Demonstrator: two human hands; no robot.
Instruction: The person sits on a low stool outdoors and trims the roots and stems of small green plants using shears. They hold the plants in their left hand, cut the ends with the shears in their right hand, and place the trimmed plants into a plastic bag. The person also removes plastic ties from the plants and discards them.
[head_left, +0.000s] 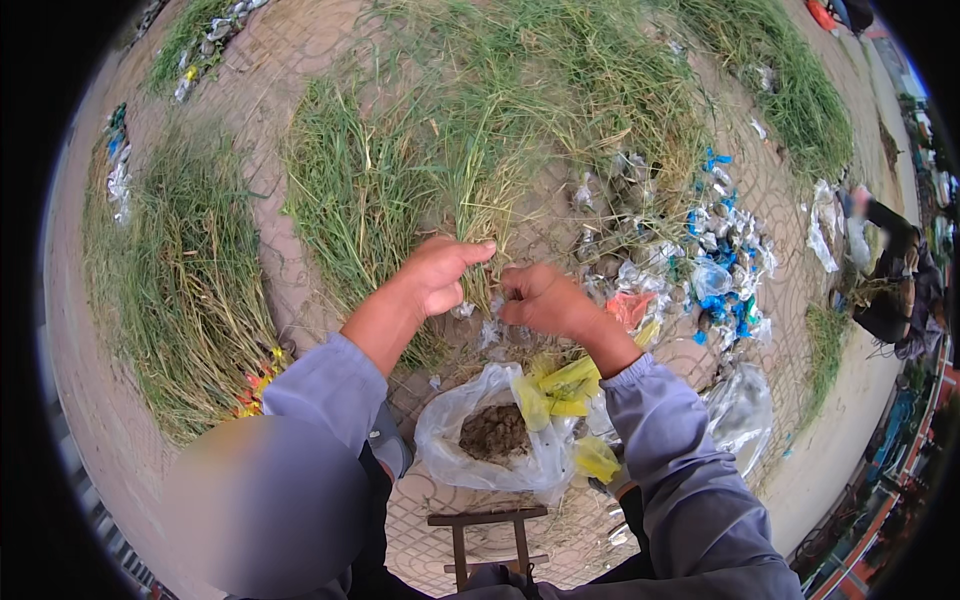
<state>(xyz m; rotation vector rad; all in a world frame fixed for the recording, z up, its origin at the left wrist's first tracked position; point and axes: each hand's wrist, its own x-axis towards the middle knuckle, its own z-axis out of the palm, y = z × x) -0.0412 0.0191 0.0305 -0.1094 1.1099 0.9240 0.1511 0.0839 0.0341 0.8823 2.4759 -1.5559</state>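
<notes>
My left hand (442, 276) is closed around the lower stems of a bundle of green grass (474, 187), its thumb pointing right. Just to its right is my right hand (536, 300), fingers curled and a little blurred, close to the stem ends; a bit of clear plastic (497, 304) shows by its fingertips. Whether that hand grips the plastic cannot be told. Below both hands, an open clear plastic bag (442, 450) holds dark brown soil (495, 435). Yellow plastic bags (570, 382) lie against its right side.
Piles of cut grass lie left (180, 262), ahead (352, 195) and upper right (802, 97) on patterned paving. Small plastic-wrapped bundles (720, 255), blue and white, are heaped at right. A wooden stool (491, 517) stands near my legs. A person (904, 285) is at far right.
</notes>
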